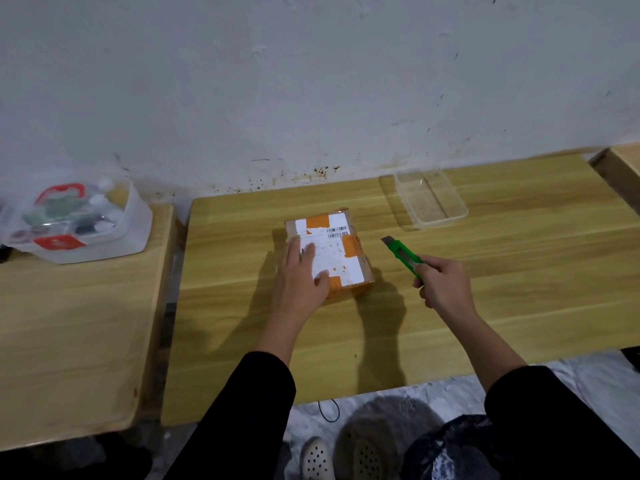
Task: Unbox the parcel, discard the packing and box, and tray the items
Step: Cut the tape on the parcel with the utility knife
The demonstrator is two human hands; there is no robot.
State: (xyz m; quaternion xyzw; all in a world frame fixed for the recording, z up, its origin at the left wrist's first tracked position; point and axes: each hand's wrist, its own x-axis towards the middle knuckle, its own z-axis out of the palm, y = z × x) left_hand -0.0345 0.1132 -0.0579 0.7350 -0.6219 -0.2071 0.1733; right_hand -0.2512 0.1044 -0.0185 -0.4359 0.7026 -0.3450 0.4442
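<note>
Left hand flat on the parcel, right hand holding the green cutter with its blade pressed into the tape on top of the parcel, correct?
Not quite. The head view shows the left hand flat on the parcel and the right hand holding the green cutter, but its blade is off to the parcel's right, clear of the tape.

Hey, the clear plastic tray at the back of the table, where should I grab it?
Probably pinch the clear tray by its near short rim, coming from the front: it sits upright and open, that thin lip faces you, with bare table before it.
</note>
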